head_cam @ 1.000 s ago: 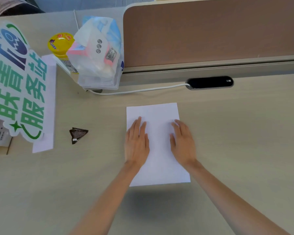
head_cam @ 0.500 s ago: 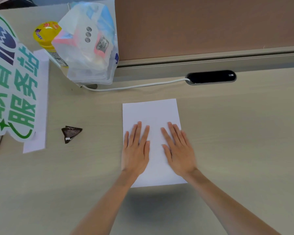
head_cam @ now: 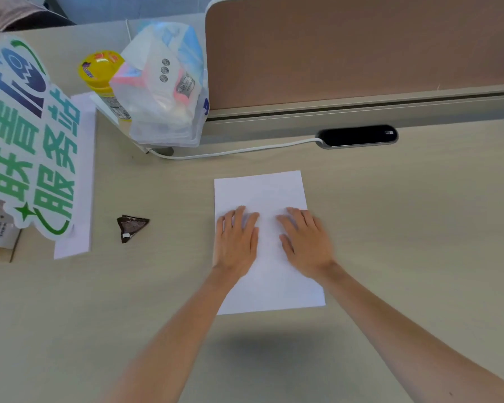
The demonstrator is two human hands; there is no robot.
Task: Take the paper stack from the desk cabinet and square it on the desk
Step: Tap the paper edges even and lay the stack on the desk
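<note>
1. The paper stack lies flat on the worktop, near its middle.
2. The left hand and right hand rest on it, flat and holding nothing.
3. To square it well, I would press lightly and push the edges inward evenly.
</note>
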